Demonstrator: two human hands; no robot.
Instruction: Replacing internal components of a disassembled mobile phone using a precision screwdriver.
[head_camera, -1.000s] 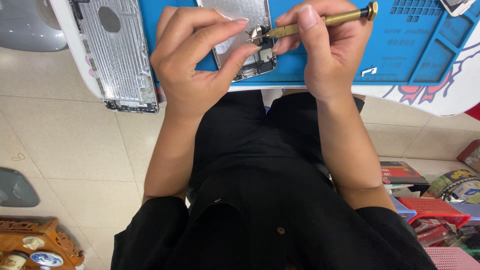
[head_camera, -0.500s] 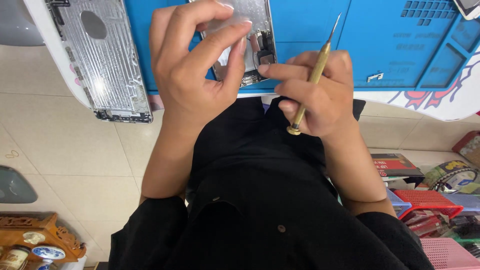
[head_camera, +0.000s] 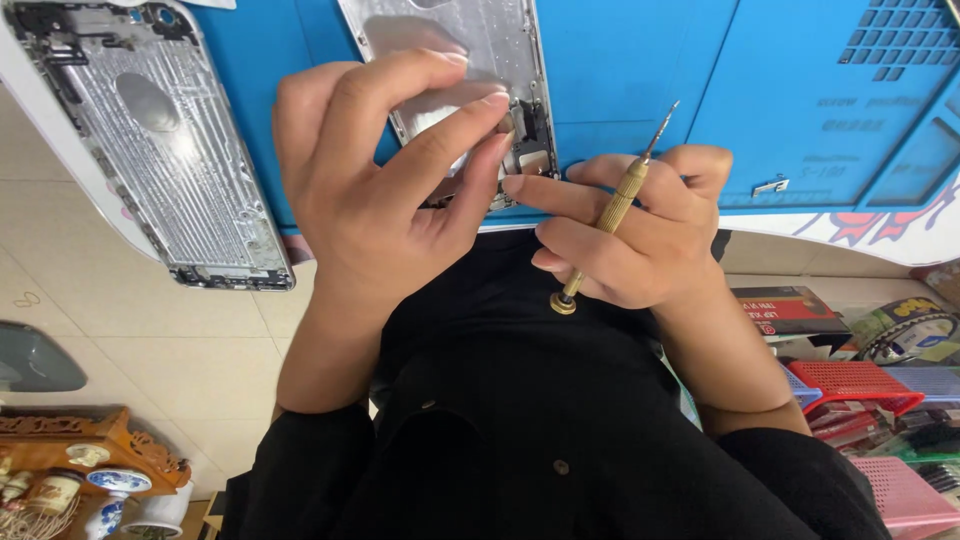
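Note:
My left hand (head_camera: 385, 190) rests on a silver phone housing (head_camera: 490, 60) that lies on the blue work mat (head_camera: 700, 70), with thumb and forefinger pinched at its lower edge; whether they pinch something is too small to see. My right hand (head_camera: 630, 225) holds a brass precision screwdriver (head_camera: 612, 210) across its fingers, tip pointing up and away from the housing. Its forefinger reaches toward the housing's lower corner, close to my left fingertips. A second silver phone housing (head_camera: 160, 140) lies at the left, overhanging the table edge.
A small metal part (head_camera: 772, 186) lies on the mat at the right. Below the table edge are a tiled floor (head_camera: 120, 330), red and pink baskets (head_camera: 850, 385), a tape roll (head_camera: 915, 325) and a carved wooden stand with small ceramics (head_camera: 90, 460).
My right hand lifted the screwdriver off the housing, swung it upright in the fingers, and brought the forefinger toward the housing. My left hand kept its hold on the housing.

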